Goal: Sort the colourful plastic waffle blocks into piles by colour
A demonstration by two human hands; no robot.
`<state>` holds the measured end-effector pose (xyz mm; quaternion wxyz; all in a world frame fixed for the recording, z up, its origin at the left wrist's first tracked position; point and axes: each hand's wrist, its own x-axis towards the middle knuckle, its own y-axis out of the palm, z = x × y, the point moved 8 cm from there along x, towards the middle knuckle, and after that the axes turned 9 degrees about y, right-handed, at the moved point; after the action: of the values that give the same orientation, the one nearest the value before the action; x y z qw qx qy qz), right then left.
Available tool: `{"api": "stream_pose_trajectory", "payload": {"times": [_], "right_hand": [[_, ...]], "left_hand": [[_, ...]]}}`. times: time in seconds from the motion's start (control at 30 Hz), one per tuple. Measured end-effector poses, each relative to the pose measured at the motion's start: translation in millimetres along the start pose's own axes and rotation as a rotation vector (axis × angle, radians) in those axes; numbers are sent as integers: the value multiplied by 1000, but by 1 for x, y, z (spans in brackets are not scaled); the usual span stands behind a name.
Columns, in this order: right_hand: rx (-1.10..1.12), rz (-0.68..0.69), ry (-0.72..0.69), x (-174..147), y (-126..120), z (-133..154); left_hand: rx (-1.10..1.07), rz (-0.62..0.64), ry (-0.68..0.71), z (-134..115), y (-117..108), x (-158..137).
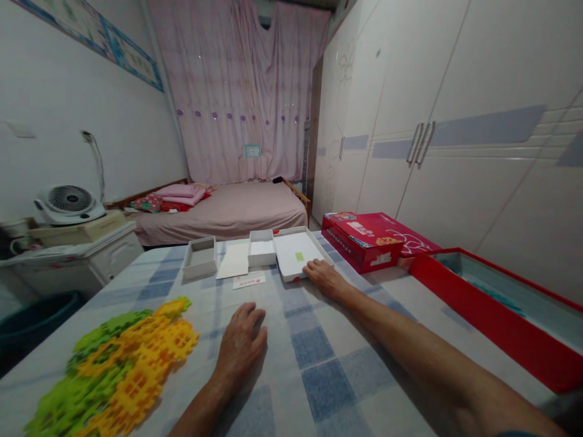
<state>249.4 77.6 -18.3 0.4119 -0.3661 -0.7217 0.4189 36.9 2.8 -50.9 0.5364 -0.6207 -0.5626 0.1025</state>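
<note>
My left hand (241,340) rests on the checked tablecloth with its fingers loosely apart and nothing in it. To its left lies a heap of green plastic building pieces (91,382) and yellow plastic building pieces (141,370). My right hand (322,277) reaches forward, its fingers over the near right rim of a shallow white box (291,243). A small green label (299,257) lies inside that box. Just left of it are a smaller white box (261,255), a white card (233,261), a grey-white open box (199,260) and a printed slip (248,280).
A red printed box (362,240) stands at the table's right back. Nearer on the right is a long red open box (492,315) with teal contents. Beyond the table are a bed (246,209) and wardrobe (455,121). A fan (70,203) sits at left.
</note>
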Motion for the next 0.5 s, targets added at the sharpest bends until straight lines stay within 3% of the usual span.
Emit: {"api": "stream_pose_trajectory", "payload": {"times": [0.17, 0.27, 0.4, 0.5], "right_hand": [[89, -12, 116, 16, 2, -6], [215, -59, 189, -4, -13, -9], [291, -195, 279, -81, -54, -29], [122, -290, 501, -166, -87, -71]], "left_hand": [[11, 12, -2, 1, 0, 0], [24, 37, 0, 1, 0, 1], [40, 49, 32, 4, 1, 3], [55, 60, 66, 10, 4, 4]]}}
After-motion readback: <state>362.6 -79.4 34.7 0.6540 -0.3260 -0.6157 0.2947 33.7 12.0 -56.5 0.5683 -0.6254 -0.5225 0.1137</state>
